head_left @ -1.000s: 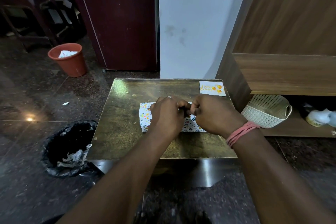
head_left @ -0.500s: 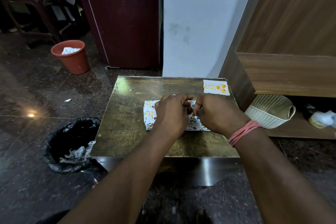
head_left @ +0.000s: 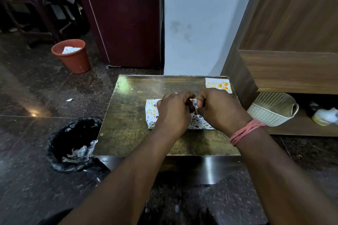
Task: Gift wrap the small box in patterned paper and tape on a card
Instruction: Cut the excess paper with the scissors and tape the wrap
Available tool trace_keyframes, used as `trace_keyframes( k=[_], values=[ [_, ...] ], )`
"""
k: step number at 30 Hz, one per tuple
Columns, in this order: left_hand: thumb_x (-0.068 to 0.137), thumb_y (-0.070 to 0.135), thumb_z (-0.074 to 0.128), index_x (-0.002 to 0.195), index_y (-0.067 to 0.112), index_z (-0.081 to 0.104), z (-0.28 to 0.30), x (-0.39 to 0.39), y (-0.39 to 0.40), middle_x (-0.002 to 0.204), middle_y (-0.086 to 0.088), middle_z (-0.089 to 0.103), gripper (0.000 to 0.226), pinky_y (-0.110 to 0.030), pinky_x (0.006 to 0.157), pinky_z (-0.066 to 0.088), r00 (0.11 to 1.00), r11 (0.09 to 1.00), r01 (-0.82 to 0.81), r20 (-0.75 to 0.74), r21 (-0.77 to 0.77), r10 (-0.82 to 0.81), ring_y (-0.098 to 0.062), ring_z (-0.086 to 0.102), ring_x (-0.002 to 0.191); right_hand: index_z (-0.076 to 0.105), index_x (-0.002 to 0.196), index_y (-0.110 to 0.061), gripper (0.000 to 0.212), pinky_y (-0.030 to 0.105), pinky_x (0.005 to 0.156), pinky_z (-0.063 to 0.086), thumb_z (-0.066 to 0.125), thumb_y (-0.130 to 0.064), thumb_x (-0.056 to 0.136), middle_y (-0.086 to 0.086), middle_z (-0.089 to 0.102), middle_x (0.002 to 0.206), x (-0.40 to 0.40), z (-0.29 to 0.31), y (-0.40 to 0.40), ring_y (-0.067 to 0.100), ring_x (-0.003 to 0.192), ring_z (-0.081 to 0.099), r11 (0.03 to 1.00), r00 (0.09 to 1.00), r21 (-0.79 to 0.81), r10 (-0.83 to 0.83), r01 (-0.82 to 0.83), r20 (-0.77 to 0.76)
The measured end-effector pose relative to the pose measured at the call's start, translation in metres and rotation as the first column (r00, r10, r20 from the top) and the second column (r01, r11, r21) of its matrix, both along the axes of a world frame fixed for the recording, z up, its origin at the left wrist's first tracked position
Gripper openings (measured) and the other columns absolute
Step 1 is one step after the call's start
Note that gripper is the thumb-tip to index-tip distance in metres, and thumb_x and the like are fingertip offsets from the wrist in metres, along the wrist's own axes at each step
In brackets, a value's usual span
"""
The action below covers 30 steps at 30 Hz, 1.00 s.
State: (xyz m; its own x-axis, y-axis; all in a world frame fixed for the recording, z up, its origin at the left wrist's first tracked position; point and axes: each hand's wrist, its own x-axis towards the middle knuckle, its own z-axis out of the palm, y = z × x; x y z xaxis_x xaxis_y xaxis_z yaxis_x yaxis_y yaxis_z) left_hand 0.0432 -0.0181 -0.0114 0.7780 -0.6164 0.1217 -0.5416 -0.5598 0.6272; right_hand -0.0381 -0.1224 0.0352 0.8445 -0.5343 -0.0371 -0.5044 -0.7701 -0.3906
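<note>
An orange bucket [head_left: 70,55] on the floor holds crumpled white paper; a black-lined bin [head_left: 73,144] holds paper scraps. The card [head_left: 218,85] at the tabletop [head_left: 128,115] far right corner reads "Happy Birthday". Mid-tabletop, the left hand [head_left: 173,111] and right hand [head_left: 217,109], fingers curled, pinch the patterned paper [head_left: 151,113] over the box.

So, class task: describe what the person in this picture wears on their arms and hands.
Both forearms are bare, with no sleeves in view. The left hand has a thin pale ring on one finger. The right hand has several loops of pink thread or band round the wrist. No gloves or watch show.
</note>
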Motion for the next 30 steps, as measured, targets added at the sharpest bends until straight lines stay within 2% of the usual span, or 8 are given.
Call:
trace_keyframes(
  k=[3,10,17,20,23,26,28,30],
  values=[
    [0.098,0.011,0.059,0.126,0.036,0.067,0.001,0.000,0.002,0.105,0.011,0.072,0.038,-0.032,0.089,0.028,1.000,1.000,0.012,-0.006,-0.021,-0.013,-0.021,0.052,0.120,0.062,0.069,-0.025,0.028,0.005,0.051,0.037,0.068,-0.005,0.087,-0.013,0.061,0.068,-0.004,-0.002,0.001,-0.004,0.064,0.052,0.998,0.999,0.060,-0.007,0.005,0.041],
    [0.098,0.013,0.060,0.122,0.036,0.068,-0.001,0.002,0.000,0.101,0.012,0.073,0.034,-0.031,0.088,0.026,1.000,0.999,0.002,-0.013,-0.037,-0.002,-0.020,0.054,0.118,0.078,0.088,-0.022,0.004,0.012,0.056,0.035,0.080,-0.019,0.085,0.000,0.074,0.088,-0.005,-0.002,0.000,0.016,0.085,0.066,0.999,1.000,0.045,0.012,-0.013,0.029],
    [0.097,0.007,0.057,0.117,0.036,0.070,-0.001,0.004,0.004,0.087,0.013,0.069,0.038,-0.035,0.093,0.039,0.996,0.997,0.048,-0.072,-0.067,-0.053,-0.015,0.054,0.106,0.079,0.102,-0.025,0.024,0.022,0.068,0.045,0.086,-0.024,0.079,-0.004,0.071,0.096,-0.012,-0.010,-0.003,0.013,0.084,0.062,0.995,0.996,0.102,-0.029,0.021,0.079],
    [0.099,-0.001,0.051,0.113,0.034,0.072,0.009,0.009,0.012,0.096,0.014,0.068,0.043,-0.025,0.079,0.051,0.959,0.971,0.005,-0.273,-0.240,-0.072,-0.009,0.063,0.095,0.072,0.099,-0.030,0.034,0.021,0.065,0.039,0.092,-0.029,0.070,-0.009,0.058,0.096,-0.019,-0.008,-0.015,0.006,0.082,0.053,0.983,0.997,0.179,0.025,-0.038,0.077],
    [0.096,-0.005,0.051,0.117,0.029,0.071,0.027,0.018,0.025,0.104,0.010,0.067,0.045,-0.019,0.053,0.047,0.944,0.903,-0.236,-0.306,-0.360,0.125,-0.008,0.063,0.072,0.068,0.086,-0.024,0.023,0.029,0.066,0.044,0.089,-0.024,0.075,-0.006,0.057,0.083,-0.021,-0.012,-0.032,0.009,0.070,0.055,0.951,0.966,0.307,-0.117,0.042,0.229],
    [0.086,0.012,0.072,0.131,0.022,0.059,0.028,0.032,0.047,0.115,0.002,0.062,0.048,-0.030,0.063,0.052,0.831,0.819,-0.492,-0.440,-0.296,0.341,-0.017,0.065,0.086,0.065,0.093,-0.017,0.026,0.037,0.073,0.052,0.085,-0.030,0.080,0.002,0.066,0.085,-0.021,-0.015,-0.043,0.018,0.075,0.065,0.854,0.925,0.489,-0.313,0.176,0.216],
    [0.083,0.018,0.080,0.127,0.007,0.059,0.024,0.032,0.061,0.117,-0.010,0.070,0.050,-0.028,0.063,0.049,0.665,0.841,-0.498,-0.715,-0.210,0.215,-0.018,0.067,0.086,0.068,0.103,-0.007,0.041,0.034,0.074,0.050,0.085,-0.036,0.079,0.008,0.071,0.092,-0.020,-0.021,-0.045,0.024,0.081,0.068,0.806,0.942,0.549,-0.322,0.223,0.090],
    [0.090,0.017,0.076,0.110,0.008,0.064,0.023,0.027,0.067,0.104,-0.008,0.075,0.025,-0.023,0.057,0.041,0.527,0.890,-0.438,-0.838,-0.125,0.141,-0.009,0.063,0.070,0.063,0.112,0.007,0.068,0.039,0.079,0.052,0.089,-0.041,0.071,0.016,0.071,0.098,-0.017,-0.027,-0.045,0.030,0.087,0.068,0.737,0.932,0.621,-0.361,0.267,0.027]
  ],
)
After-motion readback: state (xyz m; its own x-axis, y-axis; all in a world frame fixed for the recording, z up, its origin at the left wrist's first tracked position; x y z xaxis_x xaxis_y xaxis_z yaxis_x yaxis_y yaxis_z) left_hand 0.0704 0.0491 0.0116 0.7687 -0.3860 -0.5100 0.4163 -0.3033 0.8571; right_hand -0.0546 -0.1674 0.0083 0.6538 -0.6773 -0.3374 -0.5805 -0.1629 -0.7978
